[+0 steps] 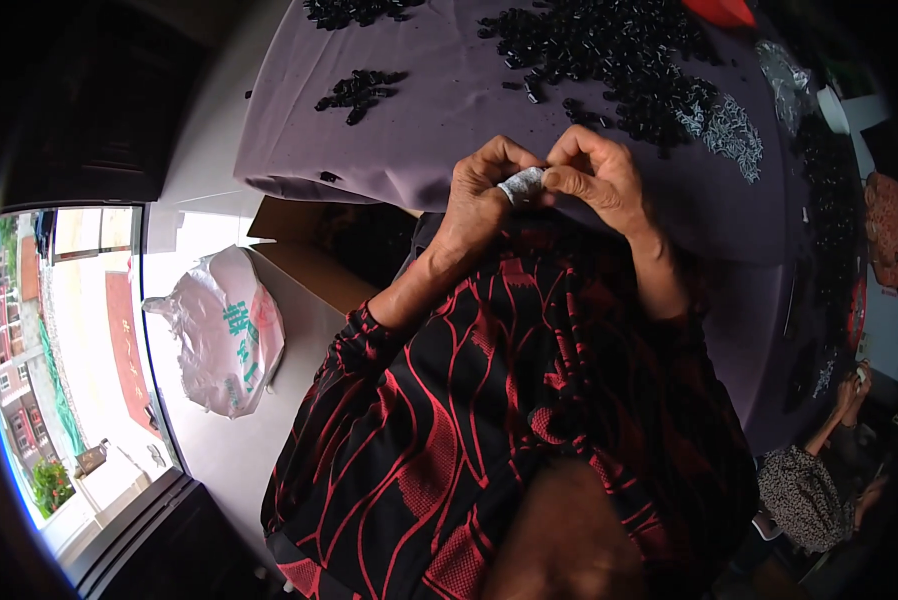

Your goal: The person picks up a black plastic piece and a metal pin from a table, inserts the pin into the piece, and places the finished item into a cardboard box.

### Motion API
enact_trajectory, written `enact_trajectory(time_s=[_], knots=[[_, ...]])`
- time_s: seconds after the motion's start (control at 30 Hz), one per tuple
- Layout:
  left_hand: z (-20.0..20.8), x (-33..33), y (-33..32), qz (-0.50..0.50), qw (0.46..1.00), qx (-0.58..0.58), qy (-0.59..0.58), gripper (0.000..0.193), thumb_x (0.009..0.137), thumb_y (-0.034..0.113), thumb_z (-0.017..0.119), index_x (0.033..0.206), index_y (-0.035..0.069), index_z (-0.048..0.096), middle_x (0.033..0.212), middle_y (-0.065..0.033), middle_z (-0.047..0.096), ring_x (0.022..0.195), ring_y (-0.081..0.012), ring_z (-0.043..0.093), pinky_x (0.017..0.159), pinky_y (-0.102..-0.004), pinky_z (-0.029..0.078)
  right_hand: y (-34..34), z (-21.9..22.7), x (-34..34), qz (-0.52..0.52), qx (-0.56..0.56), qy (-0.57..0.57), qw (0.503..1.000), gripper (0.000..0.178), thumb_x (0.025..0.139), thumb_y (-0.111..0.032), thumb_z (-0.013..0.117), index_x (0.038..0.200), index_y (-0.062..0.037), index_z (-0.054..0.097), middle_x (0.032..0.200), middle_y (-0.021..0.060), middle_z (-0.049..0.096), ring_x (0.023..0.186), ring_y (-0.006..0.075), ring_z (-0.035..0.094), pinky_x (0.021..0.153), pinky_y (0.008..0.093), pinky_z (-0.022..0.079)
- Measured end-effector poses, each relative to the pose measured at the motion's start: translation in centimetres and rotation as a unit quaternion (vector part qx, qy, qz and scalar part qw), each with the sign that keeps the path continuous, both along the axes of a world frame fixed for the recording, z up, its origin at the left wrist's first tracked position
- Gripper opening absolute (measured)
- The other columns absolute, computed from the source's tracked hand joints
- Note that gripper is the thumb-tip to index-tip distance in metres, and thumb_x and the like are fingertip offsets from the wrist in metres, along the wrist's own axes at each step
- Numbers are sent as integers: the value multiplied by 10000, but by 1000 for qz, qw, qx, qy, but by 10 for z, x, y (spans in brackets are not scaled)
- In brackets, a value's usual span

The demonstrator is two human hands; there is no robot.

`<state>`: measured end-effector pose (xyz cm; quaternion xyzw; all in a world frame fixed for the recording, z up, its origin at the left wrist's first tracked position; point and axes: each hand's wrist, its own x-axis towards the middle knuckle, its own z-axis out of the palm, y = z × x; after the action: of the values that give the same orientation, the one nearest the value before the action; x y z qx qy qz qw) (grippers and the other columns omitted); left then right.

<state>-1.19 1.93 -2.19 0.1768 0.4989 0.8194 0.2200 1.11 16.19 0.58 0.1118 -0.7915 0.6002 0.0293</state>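
Your left hand (477, 195) and right hand (606, 185) meet, pinching a whitish wrap (522, 185) | by the purple cloth's (369, 145) near edge | likely light, soft; grip its ends

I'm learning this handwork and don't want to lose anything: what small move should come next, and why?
Probably bring the left hand and right hand slightly forward over the purple cloth. They meet at a white wrapping near its front edge, so a dropped bit might fall off; the black pieces lie farther in.
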Motion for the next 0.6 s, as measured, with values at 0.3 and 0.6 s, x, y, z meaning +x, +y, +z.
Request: enact_trajectory(time_s=[0.3, 0.6], knots=[[-4, -16, -9, 37, 992, 109, -60, 85, 715, 47, 489, 782, 2, 461, 733, -115, 532, 630, -151, 523, 592, -233, 416, -5, -29, -68, -249, 477, 162, 827, 121, 682, -127, 518, 661, -15, 478, 685, 108, 480, 631, 255, 498, 528, 340, 397], [-7, -16, -11, 103, 993, 57, -27, 48, 687, -2, 497, 734, 0, 485, 644, -48, 517, 559, -101, 476, 530, -197, 380, 5, -16, -44, -162, 175, 98, 966, 83, 671, -37, 522, 672, -4, 446, 644, 53, 489, 517, 111, 471, 483, 223, 395]])
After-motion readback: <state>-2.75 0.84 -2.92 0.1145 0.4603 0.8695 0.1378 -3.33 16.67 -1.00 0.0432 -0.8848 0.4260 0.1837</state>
